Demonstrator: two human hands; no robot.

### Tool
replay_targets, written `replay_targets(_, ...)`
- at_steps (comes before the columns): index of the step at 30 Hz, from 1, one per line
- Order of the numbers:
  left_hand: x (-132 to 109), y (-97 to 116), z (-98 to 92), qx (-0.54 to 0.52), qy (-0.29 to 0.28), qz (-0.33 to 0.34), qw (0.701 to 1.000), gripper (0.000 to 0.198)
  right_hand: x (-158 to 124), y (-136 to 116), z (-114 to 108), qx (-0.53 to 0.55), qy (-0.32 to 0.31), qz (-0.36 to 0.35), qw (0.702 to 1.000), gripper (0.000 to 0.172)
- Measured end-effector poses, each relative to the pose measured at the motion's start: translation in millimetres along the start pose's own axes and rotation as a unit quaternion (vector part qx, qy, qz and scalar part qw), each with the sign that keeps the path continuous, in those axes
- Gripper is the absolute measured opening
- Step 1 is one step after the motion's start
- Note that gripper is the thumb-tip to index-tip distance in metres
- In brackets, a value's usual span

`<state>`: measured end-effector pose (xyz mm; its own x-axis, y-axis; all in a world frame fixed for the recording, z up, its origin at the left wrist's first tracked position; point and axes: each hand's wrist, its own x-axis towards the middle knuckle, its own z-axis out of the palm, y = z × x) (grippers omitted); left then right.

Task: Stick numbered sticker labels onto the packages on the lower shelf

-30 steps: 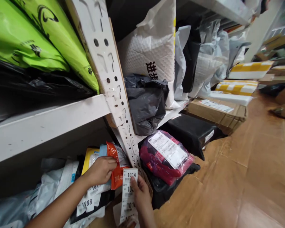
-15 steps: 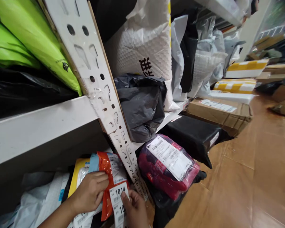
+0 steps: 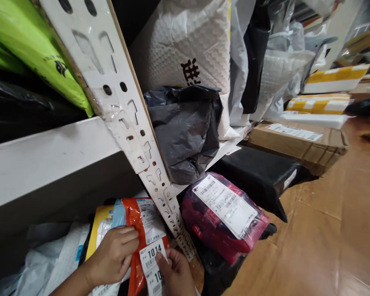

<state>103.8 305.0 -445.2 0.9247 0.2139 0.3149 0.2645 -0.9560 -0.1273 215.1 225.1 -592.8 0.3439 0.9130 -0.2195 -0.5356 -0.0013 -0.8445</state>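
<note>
My right hand pinches a strip of white barcode labels between thumb and fingers; the top label reads 1014. The strip lies in front of an orange-red plastic mailer with a white shipping label. My left hand is closed, its curled fingers at the left edge of that mailer, seemingly gripping it; the fingertips are partly hidden. Behind the left hand stand a light blue mailer and a yellow mailer. More white printed labels show below the left wrist.
A white perforated shelf post slants beside the right hand. Right of it lie a pink-and-dark parcel, a black parcel and a cardboard box. A grey plastic bag sits above. Grey mailers fill the lower left.
The view has shifted slightly, so the shelf post sits further left and the right-hand parcels further right. Both hands keep nearly the same pose, with the label strip still in my right hand.
</note>
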Motion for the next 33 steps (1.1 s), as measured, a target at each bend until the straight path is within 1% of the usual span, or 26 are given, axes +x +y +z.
replay_targets(2, 1, -2, 2.2, -0.018, -0.008, -0.025, 0.999, 0.015, -4, -18, 0, 0.026, 0.012, 0.021, 0.999, 0.058)
replay_targets(4, 7, -5, 2.5, -0.064, -0.043, -0.083, 0.994, 0.014, -8, -40, 1, 0.042, 0.007, 0.040, 0.998, 0.058)
replay_targets(6, 18, -6, 0.0, -0.124, -0.096, -0.163, 0.974, 0.012, -13, -60, 2, 0.057, 0.001, 0.062, 0.996, 0.058)
replay_targets(8, 32, -6, -5.2, -0.197, -0.151, -0.218, 0.944, 0.024, -15, -73, 4, 0.074, 0.009, 0.080, 0.994, 0.060)
replay_targets(10, 46, -6, -10.9, -0.257, -0.190, -0.245, 0.915, 0.032, -16, -78, 6, 0.086, 0.024, 0.091, 0.992, 0.063)
replay_targets(12, 56, -6, -14.6, -0.289, -0.220, -0.260, 0.895, 0.033, -16, -78, 7, 0.082, 0.038, 0.090, 0.992, 0.065)
replay_targets(15, 63, -7, -14.2, -0.288, -0.254, -0.276, 0.881, 0.031, -14, -75, 10, 0.057, 0.054, 0.069, 0.995, 0.066)
replay_targets(18, 65, -7, -9.1, -0.257, -0.292, -0.270, 0.881, 0.028, -12, -75, 14, 0.042, 0.078, 0.039, 0.995, 0.067)
replay_targets(21, 69, -6, -5.0, -0.220, -0.302, -0.266, 0.889, 0.032, -12, -77, 13, 0.013, 0.095, 0.030, 0.995, 0.068)
replay_targets(22, 70, -5, -4.1, -0.209, -0.299, -0.267, 0.892, 0.033, -13, -78, 11, 0.002, 0.084, 0.037, 0.996, 0.067)
replay_targets(25, 71, -2, -1.7, -0.182, -0.287, -0.263, 0.903, 0.034, -16, -85, -1, -0.036, 0.006, 0.069, 0.997, 0.063)
replay_targets(26, 71, -1, -0.6, -0.176, -0.283, -0.259, 0.907, 0.033, -17, -87, -6, -0.059, -0.009, 0.072, 0.996, 0.060)
replay_targets(27, 71, 0, 0.6, -0.171, -0.278, -0.254, 0.910, 0.033, -19, -90, -9, -0.090, -0.007, 0.067, 0.994, 0.056)
replay_targets(30, 69, 2, 4.2, -0.155, -0.266, -0.239, 0.921, 0.033, -24, -98, -17, -0.195, 0.055, 0.037, 0.979, 0.047)
replay_targets(31, 68, 3, 5.2, -0.147, -0.261, -0.235, 0.925, 0.032, -27, -101, -18, -0.221, 0.064, 0.033, 0.973, 0.045)
replay_targets(32, 67, 4, 6.0, -0.139, -0.257, -0.233, 0.928, 0.032, -30, -104, -19, -0.240, 0.057, 0.038, 0.968, 0.042)
replay_targets(33, 67, 5, 6.5, -0.130, -0.254, -0.232, 0.930, 0.032, -34, -107, -21, -0.257, 0.035, 0.050, 0.965, 0.040)
